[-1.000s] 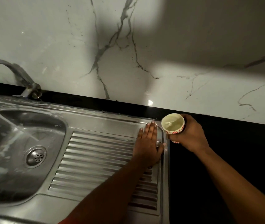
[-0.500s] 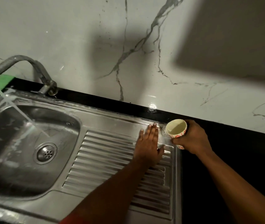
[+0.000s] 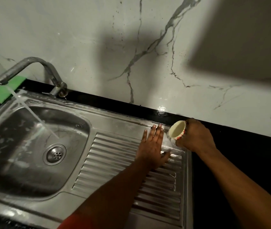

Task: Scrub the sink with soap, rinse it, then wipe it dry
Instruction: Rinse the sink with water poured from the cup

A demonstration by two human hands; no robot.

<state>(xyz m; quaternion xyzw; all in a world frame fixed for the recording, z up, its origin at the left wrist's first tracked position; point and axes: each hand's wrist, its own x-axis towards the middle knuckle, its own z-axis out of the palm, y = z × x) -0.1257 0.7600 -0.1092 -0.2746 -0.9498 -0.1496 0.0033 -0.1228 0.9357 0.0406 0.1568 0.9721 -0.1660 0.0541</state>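
Observation:
The steel sink (image 3: 115, 123) has a basin at the left with a round drain (image 3: 54, 154) and a ribbed drainboard (image 3: 115, 159) at the right. Soap streaks show on the basin and rim. Water runs from the tap (image 3: 32, 66) into the basin. My left hand (image 3: 153, 147) lies flat, fingers straight, on the drainboard's far right corner. My right hand (image 3: 195, 136) grips a small cream cup (image 3: 177, 131) with red marks, tipped sideways toward the left hand, and water spreads on the steel below it.
A black counter (image 3: 238, 162) runs right of the sink and along its back edge, under a white marble wall (image 3: 98, 47). A green sponge or cloth (image 3: 1, 93) lies behind the sink's far left corner.
The cup went from upright to tipped on its side over the drainboard corner. The left hand stayed flat on the same spot. The view shifted so the sink sits further right.

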